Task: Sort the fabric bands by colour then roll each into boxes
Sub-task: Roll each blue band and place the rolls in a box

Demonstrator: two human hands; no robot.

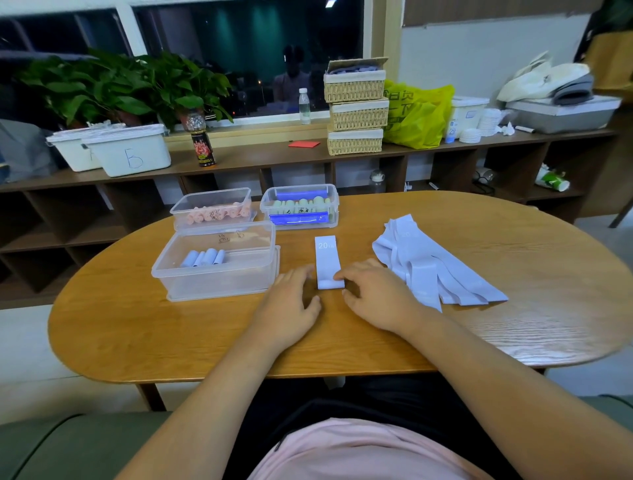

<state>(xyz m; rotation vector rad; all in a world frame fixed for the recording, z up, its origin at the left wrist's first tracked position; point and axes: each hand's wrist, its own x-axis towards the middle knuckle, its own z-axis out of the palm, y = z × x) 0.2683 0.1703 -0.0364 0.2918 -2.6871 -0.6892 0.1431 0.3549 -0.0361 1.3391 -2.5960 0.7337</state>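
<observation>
Lavender band (327, 262) lies pinched by right hand (375, 296), beside left hand (291, 303).

We're looking across oval wooden table (479, 335) toward long brown shelf unit (274, 156) running along far wall. Dark window (246, 51) sitting above it, mirroring room, ceiling light reflection (330, 3) glinting in glass. Leafy plants (113, 85) crowding sill at left. White wall (479, 51) showing at right. Pale floor (34, 342) lying under table; green sofa cushion (68, 445) edging in nearest us.
</observation>
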